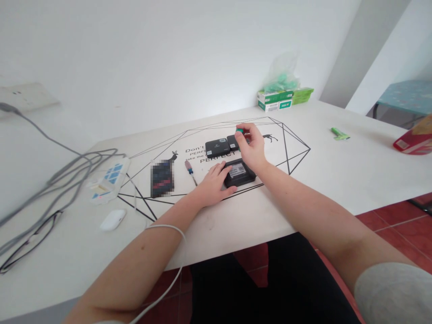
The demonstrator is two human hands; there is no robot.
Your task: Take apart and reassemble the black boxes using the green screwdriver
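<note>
Left edge: grey cables [88, 164] loop over the white table [216, 238], with a pair of glasses [32, 240] in front of them.
Plastic case: the clear case [113, 177] with blue pieces lies near a small white case [113, 220].
Screwdriver: it lies just left of the left hand, the handle [188, 167] pointing away from the person; a dark, blurred-out item [162, 178] is farther left.
Left hand [212, 185]: spread flat, thumb apart, fingertips resting on the left side of the labelled black device [245, 178], gripping nothing.
Labelled device: flat on the table, under the left fingertips and just below the right hand.
Black boxes: one [217, 148] sits beyond the device; a second [232, 143] is partly behind the right hand.
Right hand [251, 146]: thumb and fingers closed around a small green piece [240, 130]; whether its lower end touches the device is hidden.
Right edge: a red packet [413, 138].
</note>
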